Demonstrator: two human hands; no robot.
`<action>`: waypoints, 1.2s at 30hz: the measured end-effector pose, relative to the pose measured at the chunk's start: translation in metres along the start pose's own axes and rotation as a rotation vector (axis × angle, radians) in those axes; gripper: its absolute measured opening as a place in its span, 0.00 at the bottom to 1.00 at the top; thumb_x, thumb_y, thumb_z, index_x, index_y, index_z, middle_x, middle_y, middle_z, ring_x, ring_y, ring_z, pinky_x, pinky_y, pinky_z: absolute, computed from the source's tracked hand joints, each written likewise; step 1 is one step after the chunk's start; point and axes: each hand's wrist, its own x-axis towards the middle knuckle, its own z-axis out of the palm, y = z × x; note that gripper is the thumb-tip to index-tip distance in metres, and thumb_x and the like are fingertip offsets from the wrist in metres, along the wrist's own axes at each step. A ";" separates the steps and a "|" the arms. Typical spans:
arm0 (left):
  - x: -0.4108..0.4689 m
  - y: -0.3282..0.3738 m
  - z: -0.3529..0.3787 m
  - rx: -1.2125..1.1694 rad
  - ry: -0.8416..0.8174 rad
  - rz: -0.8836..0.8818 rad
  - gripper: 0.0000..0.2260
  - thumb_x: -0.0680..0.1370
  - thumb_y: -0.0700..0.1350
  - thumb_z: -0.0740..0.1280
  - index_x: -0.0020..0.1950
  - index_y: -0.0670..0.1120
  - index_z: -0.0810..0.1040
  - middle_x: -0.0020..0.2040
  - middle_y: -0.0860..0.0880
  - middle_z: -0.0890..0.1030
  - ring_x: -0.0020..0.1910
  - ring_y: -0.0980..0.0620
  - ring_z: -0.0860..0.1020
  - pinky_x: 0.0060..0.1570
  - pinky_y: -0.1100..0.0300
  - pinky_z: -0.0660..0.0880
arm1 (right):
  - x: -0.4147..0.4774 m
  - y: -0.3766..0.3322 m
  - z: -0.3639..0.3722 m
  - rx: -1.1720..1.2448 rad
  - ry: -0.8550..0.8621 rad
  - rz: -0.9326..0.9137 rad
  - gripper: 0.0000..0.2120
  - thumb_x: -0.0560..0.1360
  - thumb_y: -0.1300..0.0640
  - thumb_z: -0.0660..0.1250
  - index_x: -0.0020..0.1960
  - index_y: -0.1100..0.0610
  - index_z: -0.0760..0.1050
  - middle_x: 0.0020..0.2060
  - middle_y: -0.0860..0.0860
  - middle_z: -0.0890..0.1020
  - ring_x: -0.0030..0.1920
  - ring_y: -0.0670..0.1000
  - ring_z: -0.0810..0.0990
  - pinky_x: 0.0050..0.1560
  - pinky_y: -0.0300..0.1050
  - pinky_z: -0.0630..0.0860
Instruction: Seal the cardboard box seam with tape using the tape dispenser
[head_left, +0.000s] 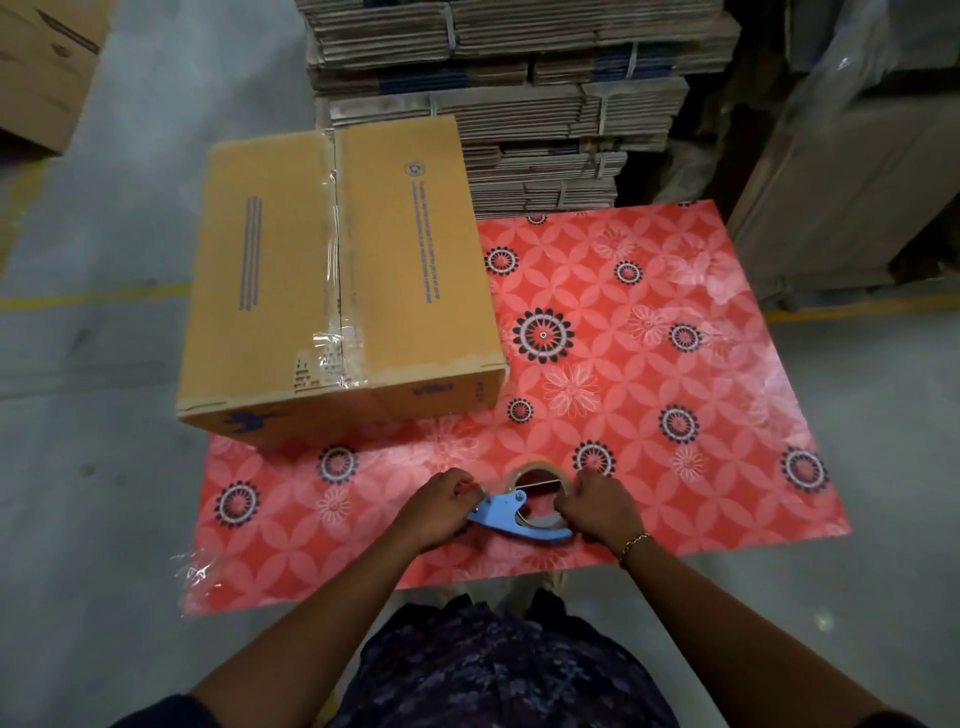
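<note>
There is one view only, from the person's head, looking steeply down and forward over the desk (675, 364). Both hands sit close below the lens, low in the frame; beyond them, the box (337, 280), farther off.

The brown matt cardboard box (337, 275) carries glossy, wrinkled clear tape (332, 249) along its seam. The red floral tabletop (649, 364) looks smooth and shiny under plastic film. The blue tape dispenser (506, 512) appears smooth painted metal.
</note>
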 end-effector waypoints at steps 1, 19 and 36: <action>-0.002 0.003 -0.002 -0.025 0.010 0.005 0.16 0.82 0.56 0.62 0.60 0.45 0.77 0.59 0.44 0.80 0.57 0.44 0.79 0.58 0.50 0.75 | 0.000 0.000 -0.002 0.004 0.019 -0.030 0.15 0.71 0.52 0.70 0.34 0.54 0.65 0.29 0.51 0.72 0.36 0.56 0.75 0.28 0.45 0.61; -0.061 0.128 -0.086 -1.239 -0.496 0.106 0.29 0.81 0.59 0.56 0.69 0.39 0.77 0.60 0.37 0.83 0.51 0.40 0.85 0.47 0.48 0.83 | -0.025 -0.182 -0.173 0.457 0.229 -0.833 0.11 0.72 0.65 0.70 0.51 0.52 0.81 0.42 0.48 0.85 0.42 0.56 0.84 0.42 0.51 0.80; -0.077 0.186 -0.155 -1.448 0.226 0.420 0.21 0.80 0.61 0.62 0.54 0.44 0.83 0.41 0.45 0.84 0.34 0.47 0.83 0.40 0.54 0.78 | -0.102 -0.202 -0.130 0.772 0.215 -0.664 0.10 0.75 0.48 0.69 0.45 0.55 0.79 0.38 0.58 0.81 0.35 0.51 0.78 0.35 0.44 0.73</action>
